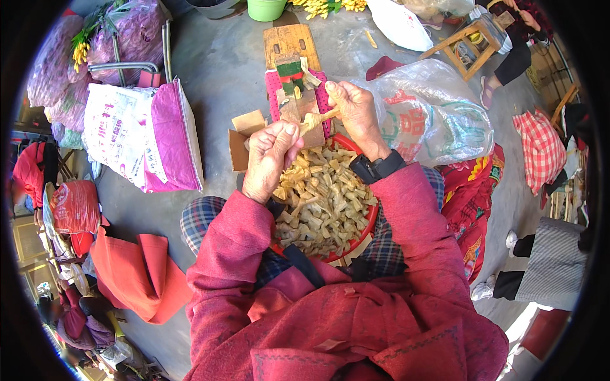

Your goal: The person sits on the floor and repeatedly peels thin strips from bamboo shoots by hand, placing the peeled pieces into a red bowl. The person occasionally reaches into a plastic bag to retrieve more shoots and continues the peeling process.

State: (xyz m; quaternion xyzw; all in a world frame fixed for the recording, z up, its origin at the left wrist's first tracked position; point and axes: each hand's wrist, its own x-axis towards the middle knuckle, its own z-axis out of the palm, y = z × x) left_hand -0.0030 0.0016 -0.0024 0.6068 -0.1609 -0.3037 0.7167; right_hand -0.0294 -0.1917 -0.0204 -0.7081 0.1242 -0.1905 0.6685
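Note:
Between my two hands stretches a pale tan strip, perhaps dried husk (312,121), with a knot or fold near its left part. My left hand (272,155) pinches its left end between thumb and forefinger. The right end is gripped in my right hand (352,112), which is held slightly higher. Below them, a red round basin (372,221) on my lap is full of small folded tan and greenish pieces (329,200). Just beyond my hands stands a wooden bench (291,40) with a green and red block (289,71) and a loose pale strip (310,76) on it.
An open cardboard box (238,150) stands left of the basin. A white and purple woven sack (143,135) lies farther left, a clear plastic sack (429,109) to the right. Red cloth (143,276) is at lower left. Other people sit or stand around the edges.

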